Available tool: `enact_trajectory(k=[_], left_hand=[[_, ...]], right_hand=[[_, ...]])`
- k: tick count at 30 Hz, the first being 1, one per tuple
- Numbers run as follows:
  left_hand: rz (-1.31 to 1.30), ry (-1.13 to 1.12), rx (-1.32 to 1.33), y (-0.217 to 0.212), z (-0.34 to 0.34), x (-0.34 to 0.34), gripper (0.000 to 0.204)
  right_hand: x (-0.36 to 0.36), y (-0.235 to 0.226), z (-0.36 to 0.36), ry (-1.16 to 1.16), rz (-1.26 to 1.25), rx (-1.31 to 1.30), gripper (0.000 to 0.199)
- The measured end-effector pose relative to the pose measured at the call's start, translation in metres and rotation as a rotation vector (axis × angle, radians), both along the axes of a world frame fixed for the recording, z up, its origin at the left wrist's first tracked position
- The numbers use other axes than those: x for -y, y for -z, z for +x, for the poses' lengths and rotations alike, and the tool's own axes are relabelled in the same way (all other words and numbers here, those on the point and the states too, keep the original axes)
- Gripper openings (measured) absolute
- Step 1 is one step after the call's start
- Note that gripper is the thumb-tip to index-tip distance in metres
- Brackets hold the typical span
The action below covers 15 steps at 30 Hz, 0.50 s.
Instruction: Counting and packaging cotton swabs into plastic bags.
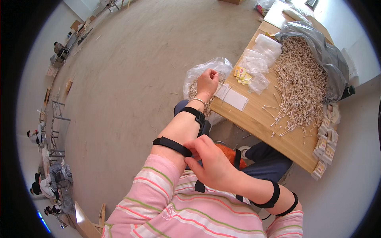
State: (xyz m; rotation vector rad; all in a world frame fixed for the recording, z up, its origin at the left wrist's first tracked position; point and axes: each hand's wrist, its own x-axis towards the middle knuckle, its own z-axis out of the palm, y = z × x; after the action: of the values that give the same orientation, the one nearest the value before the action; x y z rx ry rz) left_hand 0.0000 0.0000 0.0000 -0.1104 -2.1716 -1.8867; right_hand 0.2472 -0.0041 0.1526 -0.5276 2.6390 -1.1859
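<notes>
Left hand [208,83]: reaching toward 12 o'clock, fingers curling loosely, gripping nothing, over the clear bag [206,73].
Right hand [210,160]: crossing toward 9 o'clock, pinching the black strap [171,145] on the left forearm.

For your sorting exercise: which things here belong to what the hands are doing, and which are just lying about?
In use:
right hand
black strap on the left forearm
left hand
clear bag

Lying about:
heap of small sticks
yellow packets
empty clear pouches
wooden table
</notes>
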Motion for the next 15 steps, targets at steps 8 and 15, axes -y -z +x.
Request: enact_trajectory(k=[8, 15], left_hand=[[0.339, -0.241, 0.192, 0.004, -0.031, 0.02, 0.013], [-0.355, 0.052, -0.34, -0.035, 0.007, 0.008, 0.012]], right_hand=[[-0.026, 0.03, 0.014, -0.188, -0.769, 0.955, 0.01], [-0.047, 0.019, -0.027, 0.203, -0.424, 0.413, 0.01]])
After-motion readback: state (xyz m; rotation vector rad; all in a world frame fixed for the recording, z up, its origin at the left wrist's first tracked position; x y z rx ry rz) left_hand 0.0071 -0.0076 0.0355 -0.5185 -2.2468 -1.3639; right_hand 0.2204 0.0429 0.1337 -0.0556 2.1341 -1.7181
